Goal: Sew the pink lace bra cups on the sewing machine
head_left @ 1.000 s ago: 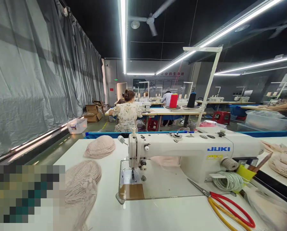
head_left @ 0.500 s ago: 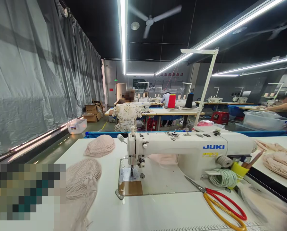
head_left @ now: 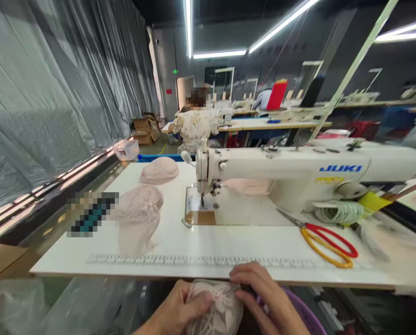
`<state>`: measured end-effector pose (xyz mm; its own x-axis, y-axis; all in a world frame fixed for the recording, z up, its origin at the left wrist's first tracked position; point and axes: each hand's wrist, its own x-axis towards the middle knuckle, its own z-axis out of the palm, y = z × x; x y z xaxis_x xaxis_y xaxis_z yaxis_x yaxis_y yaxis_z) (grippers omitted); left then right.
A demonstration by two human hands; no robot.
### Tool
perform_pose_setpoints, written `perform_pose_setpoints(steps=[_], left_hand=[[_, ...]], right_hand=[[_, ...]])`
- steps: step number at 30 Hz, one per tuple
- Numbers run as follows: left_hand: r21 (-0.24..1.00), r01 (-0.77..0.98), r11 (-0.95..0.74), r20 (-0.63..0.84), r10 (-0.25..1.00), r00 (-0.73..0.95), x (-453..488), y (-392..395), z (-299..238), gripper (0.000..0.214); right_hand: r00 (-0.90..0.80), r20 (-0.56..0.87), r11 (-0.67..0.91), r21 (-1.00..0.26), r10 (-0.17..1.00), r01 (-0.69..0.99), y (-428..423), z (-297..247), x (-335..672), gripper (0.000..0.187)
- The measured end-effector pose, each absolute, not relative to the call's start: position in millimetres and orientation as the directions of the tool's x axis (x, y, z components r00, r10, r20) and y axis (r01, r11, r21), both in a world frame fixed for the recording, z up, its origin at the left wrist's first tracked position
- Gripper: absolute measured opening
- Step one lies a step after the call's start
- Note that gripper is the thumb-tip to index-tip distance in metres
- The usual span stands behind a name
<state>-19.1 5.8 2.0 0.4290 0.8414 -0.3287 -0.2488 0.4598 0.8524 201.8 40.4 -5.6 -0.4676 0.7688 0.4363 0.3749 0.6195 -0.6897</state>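
Note:
My left hand [head_left: 182,307] grips a pale pink lace piece [head_left: 217,309], rounded like a cup, just below the table's front edge, with the thumb on top. The fingers of my right hand [head_left: 264,295] close on the right side of the same piece. Beyond them stands a white JUKI sewing machine [head_left: 250,165], its needle area at the left end. Stacks of pink lace pieces [head_left: 140,202] and another rounded pink stack [head_left: 160,170] lie left of the machine. More pink fabric [head_left: 248,186] shows behind the machine arm.
Scissors with red and yellow handles [head_left: 328,242] lie on the right of the table. A printed ruler [head_left: 194,261] runs along the front edge. A coil of pale green cord [head_left: 338,211] sits by a yellow holder [head_left: 372,205]. A purple basket [head_left: 304,309] stands below, right.
The view has tipped downward, bringing the table's front edge into sight. Both my hands, out of view before, now appear holding the lace piece.

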Motion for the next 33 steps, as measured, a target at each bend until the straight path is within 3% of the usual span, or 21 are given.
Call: perform_pose_setpoints(steps=[3,8,13,18,21,24,28,30,33], left_hand=[[0.801,-0.336,0.495,-0.324,0.831,0.452,-17.9,3.0,1.4,0.051],[0.781,-0.334,0.528,-0.355,0.815,0.458,-18.4,-1.5,2.8,0.047],[0.79,-0.317,0.525,-0.346,0.809,0.475,-17.4,-3.5,-5.9,0.049],[0.833,-0.258,0.489,-0.367,0.838,0.403,-16.5,-5.5,-18.9,0.051],[0.863,-0.194,0.467,-0.375,0.848,0.375,-17.2,-5.3,-23.4,0.054],[0.887,-0.135,0.442,-0.374,0.857,0.354,-16.3,-4.7,-25.6,0.054],[0.906,-0.026,0.423,-0.386,0.85,0.359,-12.2,-3.1,-25.6,0.053],[0.911,0.05,0.41,-0.398,0.841,0.366,-10.3,-2.3,-23.3,0.052],[0.909,0.15,0.388,-0.416,0.85,0.324,-8.9,-1.7,-19.5,0.052]], right_hand=[[-0.524,0.445,0.66,-0.663,0.726,0.352,32.7,-3.1,205.1,0.021],[-0.612,0.459,0.735,-0.596,0.644,0.325,29.5,7.1,202.9,0.023],[-0.614,0.541,0.818,-0.38,0.575,0.431,26.7,5.4,185.9,0.032],[-0.573,0.579,0.794,-0.242,0.579,0.557,15.1,-14.5,173.5,0.023],[-0.577,0.543,0.781,-0.287,0.61,0.555,11.6,-20.9,176.2,0.019],[-0.605,0.438,0.745,-0.45,0.665,0.493,11.4,-16.2,180.6,0.017],[-0.674,0.372,0.715,-0.61,0.639,0.341,13.1,-3.4,179.4,0.022],[-0.696,0.369,0.736,-0.585,0.616,0.341,14.9,-1.5,178.0,0.024],[-0.698,0.438,0.811,-0.447,0.567,0.379,17.9,-10.8,186.6,0.024]])
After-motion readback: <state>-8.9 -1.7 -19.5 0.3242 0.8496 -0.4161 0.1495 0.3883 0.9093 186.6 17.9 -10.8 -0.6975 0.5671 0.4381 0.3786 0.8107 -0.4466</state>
